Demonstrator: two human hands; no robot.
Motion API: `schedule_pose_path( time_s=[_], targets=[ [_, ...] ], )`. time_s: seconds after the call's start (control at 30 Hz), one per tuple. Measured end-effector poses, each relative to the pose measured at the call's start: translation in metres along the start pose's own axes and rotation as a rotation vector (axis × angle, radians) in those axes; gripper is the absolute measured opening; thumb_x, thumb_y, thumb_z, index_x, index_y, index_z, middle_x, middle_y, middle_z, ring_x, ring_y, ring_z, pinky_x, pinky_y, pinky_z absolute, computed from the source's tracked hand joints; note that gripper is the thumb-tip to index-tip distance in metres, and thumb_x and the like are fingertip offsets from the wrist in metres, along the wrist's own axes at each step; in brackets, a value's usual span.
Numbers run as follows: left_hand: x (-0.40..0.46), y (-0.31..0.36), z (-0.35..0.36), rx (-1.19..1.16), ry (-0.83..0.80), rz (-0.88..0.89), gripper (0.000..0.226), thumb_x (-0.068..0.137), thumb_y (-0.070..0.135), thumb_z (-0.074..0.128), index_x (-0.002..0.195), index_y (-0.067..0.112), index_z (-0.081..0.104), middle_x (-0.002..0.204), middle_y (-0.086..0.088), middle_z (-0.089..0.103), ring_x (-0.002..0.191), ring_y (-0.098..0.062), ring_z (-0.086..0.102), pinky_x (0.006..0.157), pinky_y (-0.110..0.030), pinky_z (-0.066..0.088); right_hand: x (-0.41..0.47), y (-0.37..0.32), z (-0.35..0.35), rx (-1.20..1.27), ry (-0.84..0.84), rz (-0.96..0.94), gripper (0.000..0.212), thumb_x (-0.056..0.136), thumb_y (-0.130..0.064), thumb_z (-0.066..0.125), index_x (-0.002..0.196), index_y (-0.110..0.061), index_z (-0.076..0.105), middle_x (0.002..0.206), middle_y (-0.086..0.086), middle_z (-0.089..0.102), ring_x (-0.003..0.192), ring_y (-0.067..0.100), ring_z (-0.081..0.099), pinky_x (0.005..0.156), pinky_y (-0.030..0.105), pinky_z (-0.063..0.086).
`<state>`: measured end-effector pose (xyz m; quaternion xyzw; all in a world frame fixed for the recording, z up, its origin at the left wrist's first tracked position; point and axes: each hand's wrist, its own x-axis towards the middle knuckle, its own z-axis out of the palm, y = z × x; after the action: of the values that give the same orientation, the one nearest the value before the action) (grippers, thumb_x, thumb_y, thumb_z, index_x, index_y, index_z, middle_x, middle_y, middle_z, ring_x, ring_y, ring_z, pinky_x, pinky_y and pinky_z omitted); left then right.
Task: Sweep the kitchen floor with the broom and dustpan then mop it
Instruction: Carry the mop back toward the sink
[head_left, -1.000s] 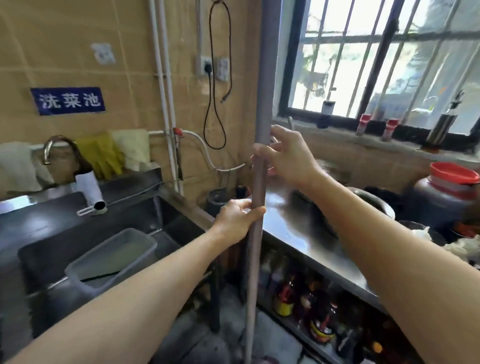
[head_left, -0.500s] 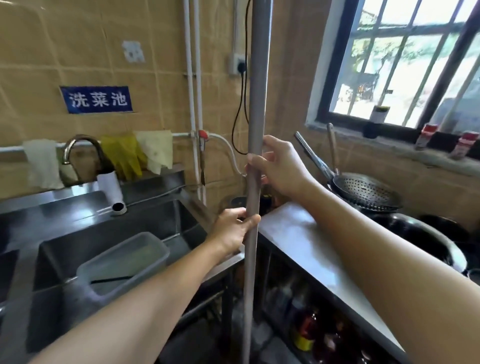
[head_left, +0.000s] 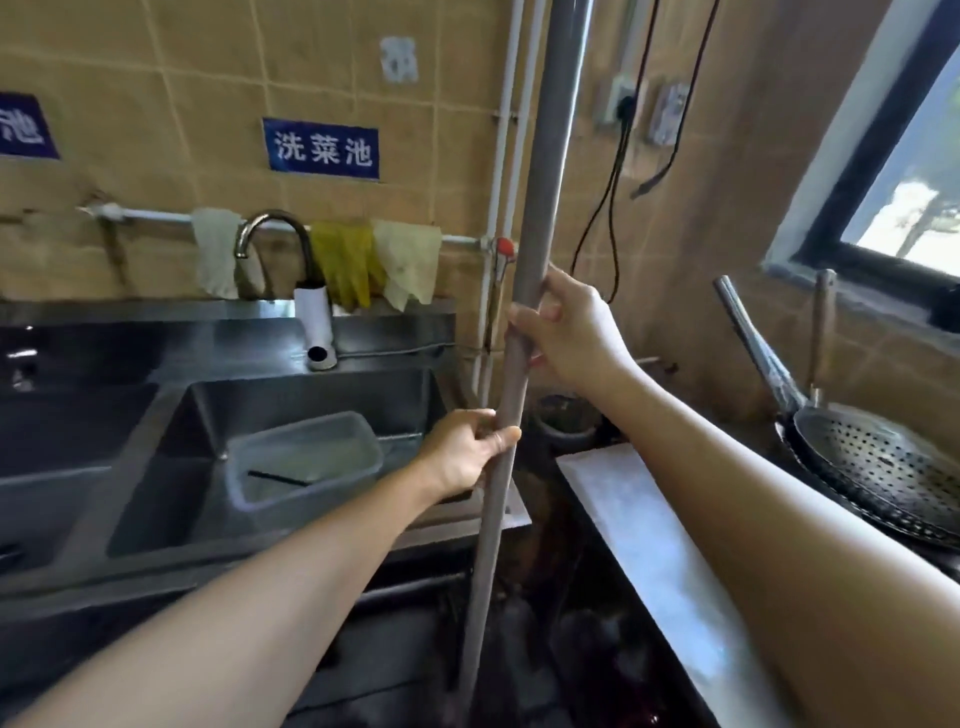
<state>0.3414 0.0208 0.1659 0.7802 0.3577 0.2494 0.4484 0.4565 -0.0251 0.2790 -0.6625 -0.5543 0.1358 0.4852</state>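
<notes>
Handle (head_left: 524, 322) of a long grey pole is gripped by both hands — left hand (head_left: 467, 452) curled round it low, right hand (head_left: 571, 332) wrapped round it higher, fingers closed on the shaft. Compared with a second ago, the view has been swung leftward: the window is pushed to the right edge, the sink (head_left: 171, 467) and the blue wall sign (head_left: 321, 149) are brought toward the middle, while the same two-handed grip on the pole is kept. The pole is stood near upright in the gap between the sink's right edge and the near left corner of the steel counter (head_left: 649, 530). Its head is hidden in the dark below, so broom or mop cannot be told. Floor work is judged to be under way — a stroke being shifted toward the sink side, probably. A plastic tub (head_left: 306, 457) is seen in the basin.
</notes>
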Motion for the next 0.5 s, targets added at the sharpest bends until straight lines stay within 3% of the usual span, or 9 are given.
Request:
schedule_pose_path(
  time_s=[0.07,0.13,0.2,0.27,0.43,0.5],
  targets=[
    [-0.005,-0.002,0.006,0.022,0.043,-0.065,0.021,0.094,0.031,0.054,0.090,0.012,0.063,0.074,0.007,0.059,0.068,-0.009,0.054,0.058,-0.007,0.039,-0.001,0.008,0.003,0.009,-0.037,-0.022,0.023,0.087,-0.022,0.066,0.096,-0.004,0.055,0.080,0.010,0.065,0.081,0.032,0.069,0.069,0.051,0.057],
    [-0.013,-0.008,0.013,0.042,0.071,-0.148,0.027,0.093,0.038,0.053,0.099,0.014,0.063,0.092,0.003,0.066,0.085,-0.015,0.060,0.074,-0.017,0.045,-0.007,0.016,0.006,0.028,-0.070,-0.040,0.020,0.088,-0.023,0.065,0.092,-0.008,0.053,0.078,0.003,0.063,0.079,0.028,0.068,0.068,0.046,0.058],
    [-0.020,-0.010,0.019,0.069,0.097,-0.224,0.035,0.093,0.042,0.053,0.110,0.012,0.062,0.108,-0.001,0.067,0.100,-0.020,0.061,0.090,-0.030,0.046,-0.014,0.021,0.008,0.029,-0.094,-0.072,0.018,0.090,-0.024,0.063,0.093,-0.010,0.053,0.076,-0.003,0.059,0.072,0.019,0.063,0.060,0.031,0.055],
    [-0.030,-0.010,0.025,0.048,0.126,-0.258,0.030,0.094,0.035,0.053,0.110,0.010,0.063,0.104,0.002,0.066,0.099,-0.019,0.061,0.088,-0.029,0.045,-0.021,0.025,0.010,-0.006,-0.106,-0.104,0.017,0.091,-0.026,0.062,0.093,-0.012,0.051,0.075,-0.003,0.056,0.067,0.015,0.057,0.056,0.026,0.048],
    [-0.050,-0.012,0.030,-0.025,0.153,-0.319,0.018,0.095,0.029,0.054,0.104,0.016,0.063,0.100,-0.001,0.067,0.098,-0.021,0.064,0.079,-0.026,0.048,-0.036,0.029,0.016,0.057,-0.160,-0.110,0.019,0.092,-0.028,0.060,0.094,-0.011,0.051,0.082,0.007,0.064,0.075,0.022,0.063,0.065,0.034,0.054],
    [-0.057,-0.019,0.028,-0.029,0.170,-0.347,0.020,0.093,0.034,0.055,0.106,0.019,0.063,0.104,-0.001,0.069,0.100,-0.021,0.064,0.093,-0.032,0.048,-0.043,0.027,0.020,0.056,-0.164,-0.120,0.020,0.092,-0.029,0.060,0.092,-0.012,0.049,0.081,0.005,0.063,0.070,0.019,0.062,0.061,0.029,0.052]
  ],
)
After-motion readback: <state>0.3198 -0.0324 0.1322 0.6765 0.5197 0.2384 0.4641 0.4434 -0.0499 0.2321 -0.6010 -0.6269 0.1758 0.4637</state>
